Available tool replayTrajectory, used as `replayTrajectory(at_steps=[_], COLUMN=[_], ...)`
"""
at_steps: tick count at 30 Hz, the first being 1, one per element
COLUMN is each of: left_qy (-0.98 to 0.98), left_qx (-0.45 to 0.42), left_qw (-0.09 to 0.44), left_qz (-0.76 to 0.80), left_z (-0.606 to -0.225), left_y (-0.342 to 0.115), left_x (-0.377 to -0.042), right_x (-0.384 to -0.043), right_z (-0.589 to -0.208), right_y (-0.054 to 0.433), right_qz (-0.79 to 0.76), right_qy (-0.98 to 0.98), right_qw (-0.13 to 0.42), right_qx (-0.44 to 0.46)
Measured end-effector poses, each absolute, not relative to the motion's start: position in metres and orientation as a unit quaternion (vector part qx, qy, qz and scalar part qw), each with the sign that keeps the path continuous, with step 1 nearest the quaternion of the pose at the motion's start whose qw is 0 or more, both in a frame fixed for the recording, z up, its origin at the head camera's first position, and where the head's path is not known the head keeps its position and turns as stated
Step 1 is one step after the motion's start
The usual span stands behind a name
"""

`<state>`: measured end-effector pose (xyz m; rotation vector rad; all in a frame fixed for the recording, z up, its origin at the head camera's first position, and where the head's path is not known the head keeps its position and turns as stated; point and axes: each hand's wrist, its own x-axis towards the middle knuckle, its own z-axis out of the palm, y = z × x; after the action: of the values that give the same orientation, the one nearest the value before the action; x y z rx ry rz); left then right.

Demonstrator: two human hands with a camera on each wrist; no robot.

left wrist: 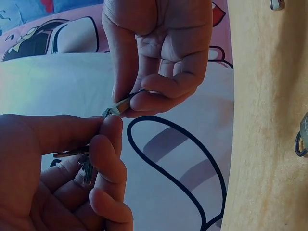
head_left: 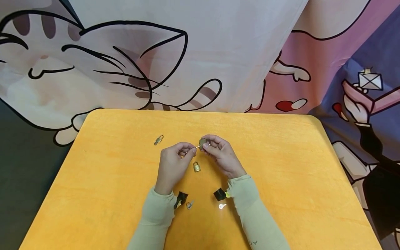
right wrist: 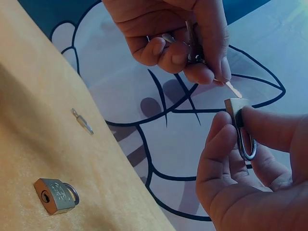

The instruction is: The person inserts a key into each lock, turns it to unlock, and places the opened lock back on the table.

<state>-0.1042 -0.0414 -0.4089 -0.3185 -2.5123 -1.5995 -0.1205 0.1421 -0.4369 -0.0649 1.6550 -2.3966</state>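
Note:
Over the middle of the yellow table, my left hand pinches a key between thumb and forefinger. More keys hang by its curled fingers. My right hand grips a small padlock, its shackle turned away from the key. The key's tip is at the padlock's bottom face; whether it is inside the keyhole I cannot tell. A brass padlock with its shackle down lies on the table just below the hands.
Another padlock, with what looks like a key at its end, lies left of the hands. Nearer the body are a small bunch of keys and a single silver key. A cartoon-printed cloth hangs behind the table.

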Motion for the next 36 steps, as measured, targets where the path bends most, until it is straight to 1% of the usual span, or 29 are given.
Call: replayTrajectory(at_steps=[6, 16, 26, 31, 36], left_qy=[-0.837, -0.849, -0.863, -0.857, -0.853], left_qx=[-0.093, -0.095, -0.095, -0.092, -0.085], left_qw=[0.068, 0.065, 0.062, 0.051, 0.032], left_qz=[-0.536, -0.515, -0.493, -0.505, -0.513], left_z=[-0.4098, -0.4096, -0.4101, -0.4103, -0.4116], left_y=[-0.0418, -0.0422, -0.0397, -0.0418, -0.0438], left_x=[-0.1048, -0.1044, -0.1050, -0.1056, -0.1068], right_x=[-0.1200, -0.1183, -0.1179, -0.1188, -0.1188], right_z=[-0.4384, -0.4382, -0.4367, -0.4373, -0.4387], right_y=[0.1415, 0.1405, 0.1404, 0.1397, 0.1396], right_qz=[-0.811, -0.784, -0.753, -0.763, -0.770], right_qy=[0.573, 0.611, 0.649, 0.637, 0.629], right_qw=[0.114, 0.100, 0.098, 0.105, 0.101], right_qx=[-0.030, -0.053, -0.048, -0.034, -0.031])
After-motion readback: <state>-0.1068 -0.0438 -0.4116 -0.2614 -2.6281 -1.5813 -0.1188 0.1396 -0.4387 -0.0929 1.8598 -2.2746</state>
